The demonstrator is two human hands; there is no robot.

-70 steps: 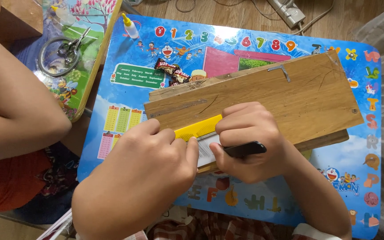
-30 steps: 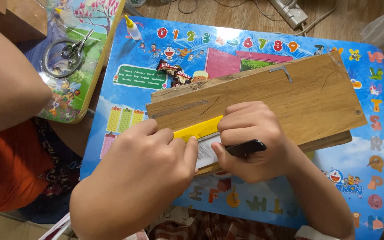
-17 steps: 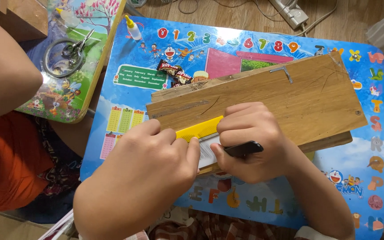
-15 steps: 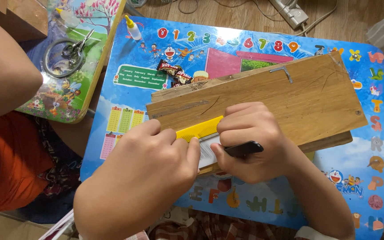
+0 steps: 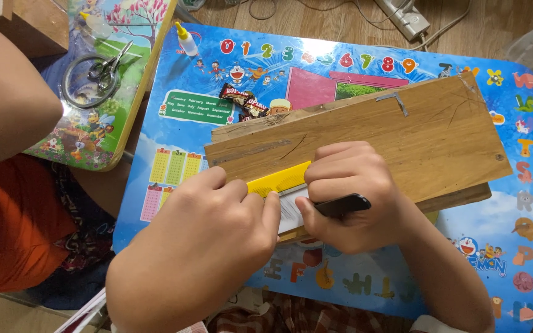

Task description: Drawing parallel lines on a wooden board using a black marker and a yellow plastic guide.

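Observation:
A brown wooden board (image 5: 402,142) lies tilted on a blue children's table (image 5: 315,68) printed with numbers and letters. My left hand (image 5: 211,228) presses a yellow ruler (image 5: 278,180) down on a small white paper (image 5: 291,213) at the board's near edge. My right hand (image 5: 352,191) is closed around a black-handled tool (image 5: 343,205), probably a knife, its tip hidden by my fingers beside the ruler. The two hands touch each other over the paper.
Wrapped candies (image 5: 245,102) and a small glue bottle (image 5: 186,38) lie on the blue table behind the board. Another person's arm (image 5: 7,105) reaches in at left. A second printed table (image 5: 103,105) holds scissors (image 5: 109,65) and a tape ring (image 5: 84,83). A power strip (image 5: 405,17) lies on the floor.
Both hands have stayed on the ruler, paper and tool. The other person's arm at left has shifted slightly upward.

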